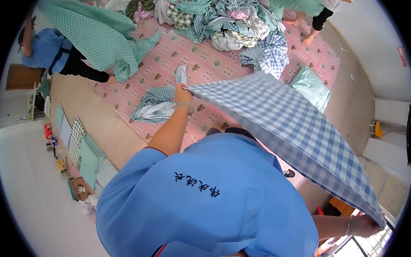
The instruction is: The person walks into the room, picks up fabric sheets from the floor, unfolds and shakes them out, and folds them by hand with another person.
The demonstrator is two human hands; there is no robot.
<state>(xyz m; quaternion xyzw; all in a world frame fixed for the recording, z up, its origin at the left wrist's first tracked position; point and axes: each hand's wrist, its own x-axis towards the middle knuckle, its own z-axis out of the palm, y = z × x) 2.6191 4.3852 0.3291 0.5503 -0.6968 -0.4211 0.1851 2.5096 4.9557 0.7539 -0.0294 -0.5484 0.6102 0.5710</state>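
A blue and white checked cloth is stretched out in the air between my two hands. My left hand, at the image centre-left, is closed on one corner of it. Far out at the lower right, my right hand grips the opposite end. The cloth hangs in a long slanting sheet between them. Below my left hand, a crumpled green checked cloth with a white part lies on the pink patterned mat.
A big heap of mixed cloths lies at the top. A folded green cloth is on the mat's right side. At the left, a person holds up a green cloth; folded cloths line the floor. Another person's legs show top right.
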